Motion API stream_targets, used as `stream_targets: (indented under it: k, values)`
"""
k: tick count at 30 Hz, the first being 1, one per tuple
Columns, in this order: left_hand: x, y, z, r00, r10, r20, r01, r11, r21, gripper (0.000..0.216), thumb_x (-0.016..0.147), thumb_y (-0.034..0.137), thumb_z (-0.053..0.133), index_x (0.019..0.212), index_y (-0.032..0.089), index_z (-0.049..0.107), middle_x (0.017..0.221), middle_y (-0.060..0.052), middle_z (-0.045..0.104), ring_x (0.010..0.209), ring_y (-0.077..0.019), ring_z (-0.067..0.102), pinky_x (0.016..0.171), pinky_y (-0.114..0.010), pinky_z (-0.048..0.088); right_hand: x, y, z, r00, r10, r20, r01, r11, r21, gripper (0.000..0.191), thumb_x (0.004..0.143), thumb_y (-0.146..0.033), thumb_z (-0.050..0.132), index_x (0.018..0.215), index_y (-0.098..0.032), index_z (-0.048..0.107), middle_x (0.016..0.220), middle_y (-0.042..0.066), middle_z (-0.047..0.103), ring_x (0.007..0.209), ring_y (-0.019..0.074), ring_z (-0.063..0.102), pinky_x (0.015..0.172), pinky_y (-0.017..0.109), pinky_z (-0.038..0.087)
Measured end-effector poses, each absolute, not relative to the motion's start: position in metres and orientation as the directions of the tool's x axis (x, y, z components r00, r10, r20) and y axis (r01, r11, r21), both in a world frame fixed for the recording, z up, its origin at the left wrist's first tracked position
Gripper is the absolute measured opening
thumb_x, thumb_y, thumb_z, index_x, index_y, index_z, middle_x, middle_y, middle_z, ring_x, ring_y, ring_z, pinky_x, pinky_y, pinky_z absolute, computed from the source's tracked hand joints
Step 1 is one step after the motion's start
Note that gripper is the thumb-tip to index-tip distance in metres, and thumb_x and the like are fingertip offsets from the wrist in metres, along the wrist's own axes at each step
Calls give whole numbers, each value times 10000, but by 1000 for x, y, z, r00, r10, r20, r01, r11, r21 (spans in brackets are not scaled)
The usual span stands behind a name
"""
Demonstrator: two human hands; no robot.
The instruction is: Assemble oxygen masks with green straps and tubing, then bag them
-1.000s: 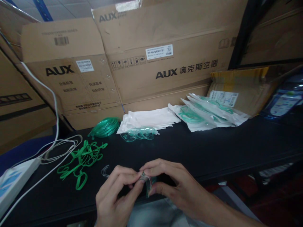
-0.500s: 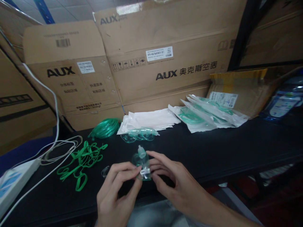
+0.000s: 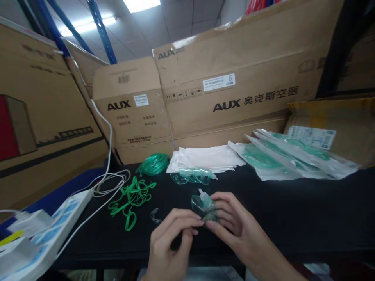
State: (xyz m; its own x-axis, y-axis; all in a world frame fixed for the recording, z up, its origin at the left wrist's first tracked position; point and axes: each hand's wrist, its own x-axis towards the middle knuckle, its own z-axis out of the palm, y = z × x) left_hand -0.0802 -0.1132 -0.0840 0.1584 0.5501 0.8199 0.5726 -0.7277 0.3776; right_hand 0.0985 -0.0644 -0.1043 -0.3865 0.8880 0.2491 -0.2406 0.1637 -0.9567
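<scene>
Both of my hands hold a small clear plastic mask with a green tint (image 3: 202, 203) just above the black table (image 3: 293, 210). My left hand (image 3: 171, 242) pinches its near left edge with thumb and fingertips. My right hand (image 3: 234, 226) wraps its fingers round the right side. The mask's port points up and to the left. A small clear plastic piece (image 3: 154, 215) lies on the table to the left of my hands.
Green elastic straps (image 3: 130, 197), a coil of green tubing (image 3: 154, 164), more clear masks (image 3: 193, 175), flat white pouches (image 3: 208, 158) and sealed packed masks (image 3: 281, 156) lie further back. AUX cardboard boxes (image 3: 234, 86) wall the rear. A white power strip (image 3: 47, 234) with cables sits at left.
The view has swung to the left and up, so the hands sit further right in the picture. The mask has tilted from upright to leaning left, lower between my fingers.
</scene>
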Motion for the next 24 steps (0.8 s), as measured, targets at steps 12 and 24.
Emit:
stream_targets:
  k: [12,24]
  values:
    - [-244,-89,-44,-164,858,487,970,51,236,449,934,577,526,1097,234,764,1150,-84,742,974,-293,716,879,-388,547,139,-38,-96,-271,920,281,-136,253,-958,554,765,-563,821,1127,-227,567,921,62,740,863,232,750,829,356,632]
    - [-285,-42,-23,-149,966,209,984,125,125,432,788,524,573,1003,237,814,974,-66,812,891,-287,743,787,-317,519,141,-42,-96,-346,893,287,-65,282,-957,468,844,-498,755,1186,-220,597,1014,81,749,943,245,745,865,382,618]
